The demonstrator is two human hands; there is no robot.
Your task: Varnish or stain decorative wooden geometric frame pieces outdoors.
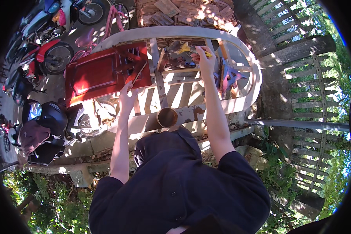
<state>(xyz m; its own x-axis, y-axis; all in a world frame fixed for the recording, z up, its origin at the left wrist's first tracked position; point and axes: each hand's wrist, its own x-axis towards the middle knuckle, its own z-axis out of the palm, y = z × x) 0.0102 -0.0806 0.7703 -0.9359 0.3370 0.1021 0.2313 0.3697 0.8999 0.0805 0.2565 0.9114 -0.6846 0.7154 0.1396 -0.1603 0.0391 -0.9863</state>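
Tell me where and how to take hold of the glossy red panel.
Probably by its two short edges, coming in from left and right together: the panel lies flat, a broad rectangle with no handle showing, and its left end seems to reach past the pale oval frame.

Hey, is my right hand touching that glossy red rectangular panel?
Apart. The head view shows the right hand right of the glossy red rectangular panel, with a pale straight bar visible in the gap between them.

There are two hands (126, 96) (204, 59), one red panel (93, 74), one oval frame (175, 32), one pink bicycle (85, 38).
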